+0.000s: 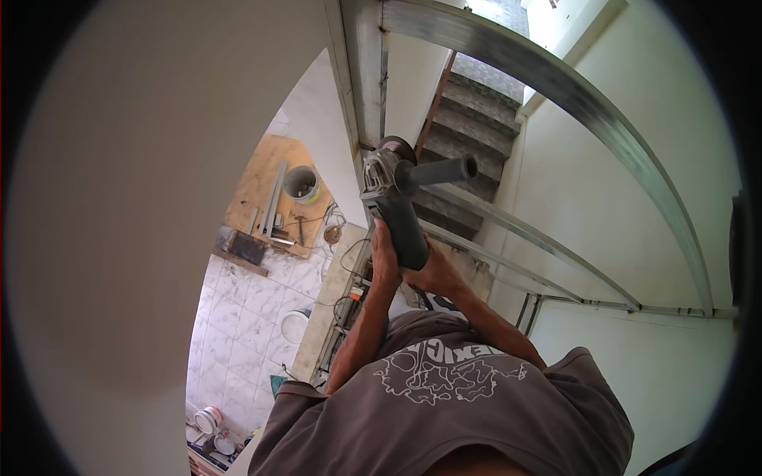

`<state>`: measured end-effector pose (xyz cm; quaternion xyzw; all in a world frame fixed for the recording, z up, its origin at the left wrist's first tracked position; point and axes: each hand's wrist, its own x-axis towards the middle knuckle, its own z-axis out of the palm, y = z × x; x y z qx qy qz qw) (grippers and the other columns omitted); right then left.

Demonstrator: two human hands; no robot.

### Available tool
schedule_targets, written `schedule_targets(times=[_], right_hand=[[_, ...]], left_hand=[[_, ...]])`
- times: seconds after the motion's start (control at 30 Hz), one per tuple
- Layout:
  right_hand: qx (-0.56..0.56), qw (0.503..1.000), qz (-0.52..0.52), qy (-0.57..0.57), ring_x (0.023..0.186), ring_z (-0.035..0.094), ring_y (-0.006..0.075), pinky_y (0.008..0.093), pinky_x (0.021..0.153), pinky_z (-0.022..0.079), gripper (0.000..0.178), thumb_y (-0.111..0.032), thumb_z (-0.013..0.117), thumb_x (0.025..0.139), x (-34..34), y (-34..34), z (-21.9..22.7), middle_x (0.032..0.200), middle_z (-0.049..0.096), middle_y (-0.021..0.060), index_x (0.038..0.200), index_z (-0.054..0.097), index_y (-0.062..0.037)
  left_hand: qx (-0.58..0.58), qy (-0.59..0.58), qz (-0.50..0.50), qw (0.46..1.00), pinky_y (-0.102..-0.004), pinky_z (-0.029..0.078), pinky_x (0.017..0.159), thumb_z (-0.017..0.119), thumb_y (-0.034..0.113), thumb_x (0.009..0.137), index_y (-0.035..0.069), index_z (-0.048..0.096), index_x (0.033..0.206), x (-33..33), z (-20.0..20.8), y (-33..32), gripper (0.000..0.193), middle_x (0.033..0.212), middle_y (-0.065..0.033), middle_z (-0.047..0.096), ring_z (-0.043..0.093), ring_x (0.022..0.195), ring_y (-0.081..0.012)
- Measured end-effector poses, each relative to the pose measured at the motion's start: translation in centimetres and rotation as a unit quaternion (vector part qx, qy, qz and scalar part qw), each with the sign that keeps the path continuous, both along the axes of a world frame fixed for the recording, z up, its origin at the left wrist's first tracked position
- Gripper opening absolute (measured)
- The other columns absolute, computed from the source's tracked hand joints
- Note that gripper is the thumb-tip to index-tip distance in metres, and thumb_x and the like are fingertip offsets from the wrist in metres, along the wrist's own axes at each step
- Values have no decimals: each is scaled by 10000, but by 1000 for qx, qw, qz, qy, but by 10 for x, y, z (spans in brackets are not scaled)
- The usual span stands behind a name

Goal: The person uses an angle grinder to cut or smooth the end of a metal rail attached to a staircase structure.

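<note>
Big smooth off-white wall (pixel 143 222) fills left side; painted pale wall (pixel 603 151) on right. Floor (pixel 238 325): glossy white tile, grey veining. Dark mottled stone staircase (pixel 467 123), square-edged steps, beyond the frame. Frame: shiny bare-metal box tube, one long curved rail (pixel 556 65), straight rails (pixel 544 232) below, upright post (pixel 371 87). Person's shirt (pixel 452 420): dull brown cloth, white line print. Plywood board (pixel 252 173), tan, grainy, on floor. Angle grinder (pixel 401 228): dark ribless body, grey metal head, round disc up front, cylindrical side handle (pixel 441 172) jutting right. It's raised ahead of the person, disc end just beside post; contact can't be told. Left hand (pixel 385 258) wrapped along body's left side, right hand (pixel 432 271) curled round its rear right; both clamped on it. Round bucket (pixel 311 196) near board's right edge, thin metal bars (pixel 272 198) alongside, hammer (pixel 301 228) toward lower right corner. Room: tight left against post, open gap right of side handle, between curved and straight rails.
</note>
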<state>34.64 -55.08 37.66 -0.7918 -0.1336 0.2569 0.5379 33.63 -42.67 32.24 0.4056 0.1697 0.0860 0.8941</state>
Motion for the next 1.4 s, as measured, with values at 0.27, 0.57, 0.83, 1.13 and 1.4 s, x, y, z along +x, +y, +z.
schedule_targets(times=[0.27,0.57,0.83,1.13,1.4], right_hand=[[6,1000,5,3,1223,595,316,379,1023,456,932,-221,778,701,3,-2,-12,1295,592,237,1489,333,1],[-106,994,14,-33,1095,656,357,407,930,501,765,-266,814,683,2,-10,-33,1139,658,257,1302,497,53],[-83,995,46,-7,1028,670,391,442,870,519,670,-281,802,698,-3,-6,-45,1054,668,263,1204,523,58],[-115,991,40,-53,939,685,406,449,805,526,699,-282,798,705,3,-7,-55,984,672,254,1237,490,50],[-33,999,-25,-17,851,682,220,374,766,535,672,-228,810,685,14,13,-27,988,663,145,1230,511,26]], left_hand=[[-36,42,-50,997,-337,551,867,273,592,1048,-23,500,1303,-4,23,4,703,1062,-148,659,668,959,-220],[274,50,38,960,-392,497,952,208,471,1087,-71,497,1306,-1,-41,5,652,1186,-233,627,626,1076,-325],[342,59,31,937,-398,495,875,647,345,945,-73,538,1230,-7,-11,13,517,1118,-224,643,633,1029,-305],[167,102,25,980,-289,521,712,813,257,813,-33,688,1004,6,5,15,369,908,-65,699,646,777,-129],[221,53,-76,971,-330,521,886,723,400,911,-53,604,1217,-1,15,28,560,1097,-128,687,664,981,-194]])
